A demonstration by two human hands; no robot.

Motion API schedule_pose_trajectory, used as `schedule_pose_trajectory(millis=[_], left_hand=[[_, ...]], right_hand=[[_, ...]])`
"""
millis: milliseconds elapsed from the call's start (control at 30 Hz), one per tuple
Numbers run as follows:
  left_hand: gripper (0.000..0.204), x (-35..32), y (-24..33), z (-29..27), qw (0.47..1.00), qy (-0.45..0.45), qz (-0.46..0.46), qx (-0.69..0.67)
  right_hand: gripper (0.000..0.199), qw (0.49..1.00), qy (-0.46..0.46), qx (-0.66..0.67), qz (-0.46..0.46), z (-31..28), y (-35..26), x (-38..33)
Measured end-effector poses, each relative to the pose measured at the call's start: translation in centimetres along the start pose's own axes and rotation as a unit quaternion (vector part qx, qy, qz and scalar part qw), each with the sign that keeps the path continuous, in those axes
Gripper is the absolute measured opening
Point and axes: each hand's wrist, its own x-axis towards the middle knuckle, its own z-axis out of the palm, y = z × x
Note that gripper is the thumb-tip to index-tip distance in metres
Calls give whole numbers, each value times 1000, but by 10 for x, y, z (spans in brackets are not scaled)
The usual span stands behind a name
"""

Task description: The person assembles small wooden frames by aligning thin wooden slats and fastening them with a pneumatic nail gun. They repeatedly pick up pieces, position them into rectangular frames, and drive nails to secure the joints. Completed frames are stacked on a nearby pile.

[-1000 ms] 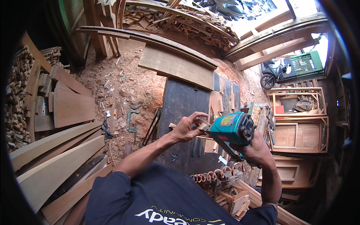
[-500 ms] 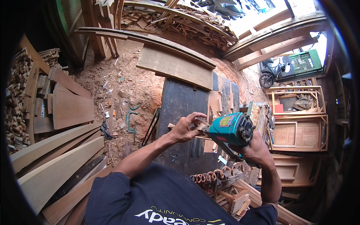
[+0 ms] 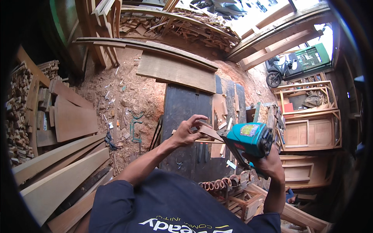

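My right hand [image 3: 269, 161] is wrapped around the handle of a teal nail gun [image 3: 248, 136], which is held sideways over the dark worktable [image 3: 182, 106]. The gun's nose points left, toward my left hand. Between the thumb and fingers of my left hand [image 3: 188, 131] is a small flat piece of wood [image 3: 210, 133]. Its right end lies close to the gun's nose; whether they touch, I cannot tell. Below the piece, a thin wooden strip [image 3: 213, 141] runs across the table. The gun's trigger is hidden behind my fingers.
A wide plank [image 3: 176, 73] spans the table's far end. Wood offcuts [image 3: 218, 106] lie on its right side. Copper-coloured coils [image 3: 215, 183] sit near my body. Curved boards [image 3: 66, 186] are stacked left, and a green clamp [image 3: 136, 128] lies on the shavings.
The nail gun has shifted right and slightly down, with its nose now tilted up-left. More of the small wood piece shows between my left hand and the gun.
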Motion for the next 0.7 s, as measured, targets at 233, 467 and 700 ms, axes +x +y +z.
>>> schedule_pose_trajectory(millis=[233,467,700], left_hand=[[37,40,-18,-13,990,-33,-103,-86],[39,81,-27,-7,997,-18,-80,0],[27,97,-37,7,990,26,-115,78]], right_hand=[[41,979,170,14,108,34,106,-65],[39,951,251,2,183,162,248,-68],[52,944,278,-149,94,256,333,-62]])
